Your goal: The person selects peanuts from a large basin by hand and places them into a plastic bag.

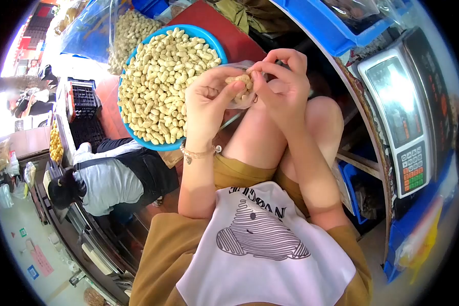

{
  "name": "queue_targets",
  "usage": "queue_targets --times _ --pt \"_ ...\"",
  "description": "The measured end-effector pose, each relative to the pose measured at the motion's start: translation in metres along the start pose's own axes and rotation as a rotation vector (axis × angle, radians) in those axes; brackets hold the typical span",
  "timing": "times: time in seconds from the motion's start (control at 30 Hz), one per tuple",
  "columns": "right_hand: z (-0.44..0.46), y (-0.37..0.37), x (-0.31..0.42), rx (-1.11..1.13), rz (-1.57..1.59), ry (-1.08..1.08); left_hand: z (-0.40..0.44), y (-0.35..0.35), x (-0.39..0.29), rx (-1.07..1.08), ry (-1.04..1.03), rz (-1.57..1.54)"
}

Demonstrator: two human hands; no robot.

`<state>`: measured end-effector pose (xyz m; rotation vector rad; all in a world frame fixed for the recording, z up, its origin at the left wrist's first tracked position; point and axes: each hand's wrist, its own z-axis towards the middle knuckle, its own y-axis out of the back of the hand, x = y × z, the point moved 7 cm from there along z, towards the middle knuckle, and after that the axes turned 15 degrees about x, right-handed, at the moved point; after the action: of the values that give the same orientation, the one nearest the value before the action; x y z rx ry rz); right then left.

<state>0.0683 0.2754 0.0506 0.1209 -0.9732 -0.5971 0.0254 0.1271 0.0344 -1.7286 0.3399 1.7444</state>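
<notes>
My left hand [206,97], with a bracelet at the wrist, is closed with a peanut [238,80] between thumb and fingers. The fingertips of my right hand [285,84] are pinched together at the right end of that peanut. Just behind and below both hands is a clear plastic bag [247,100], partly hidden by the fingers; what it holds is hard to make out. To the left of my left hand stands a round blue basin [215,42], heaped with unshelled peanuts [160,84].
A clear bag of peanuts [132,35] stands behind the basin, near a red surface [196,15]. On the right are a digital scale [398,97] and a blue tray [311,20]. A person [112,178] bends over at the left, by black crates [81,99].
</notes>
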Motion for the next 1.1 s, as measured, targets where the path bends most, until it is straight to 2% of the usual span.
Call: queue_targets --times 0.13,0.27,0.37,0.47,0.57,0.67,0.8,0.93,1.1 --pt "-0.001 0.007 -0.025 -0.083 0.242 -0.106 -0.001 0.006 0.006 0.052 -0.090 -0.151" --pt "-0.001 0.014 -0.041 -0.112 0.337 -0.211 -0.003 0.009 0.002 0.089 -0.133 -0.195" --pt "-0.001 0.011 -0.049 -0.088 0.474 -0.258 -0.004 0.011 0.002 0.057 -0.118 0.116" --pt "-0.004 0.002 -0.050 -0.127 0.853 -0.340 -0.001 0.008 -0.006 0.018 -0.133 0.782" --pt "-0.004 -0.003 -0.055 -0.035 0.973 -0.292 -0.003 0.005 -0.005 -0.026 -0.017 0.803" --pt "-0.004 -0.007 -0.051 0.037 0.936 -0.332 -0.003 0.003 0.007 0.028 0.054 0.528" --pt "-0.004 -0.014 -0.040 0.134 0.778 -0.343 -0.005 -0.012 0.011 -0.008 0.015 0.190" --pt "-0.006 -0.019 -0.038 0.175 0.724 -0.314 -0.009 -0.006 0.005 -0.084 0.024 0.302" --pt "-0.005 -0.020 -0.035 0.178 0.651 -0.305 -0.012 0.003 -0.001 -0.047 -0.003 0.412"
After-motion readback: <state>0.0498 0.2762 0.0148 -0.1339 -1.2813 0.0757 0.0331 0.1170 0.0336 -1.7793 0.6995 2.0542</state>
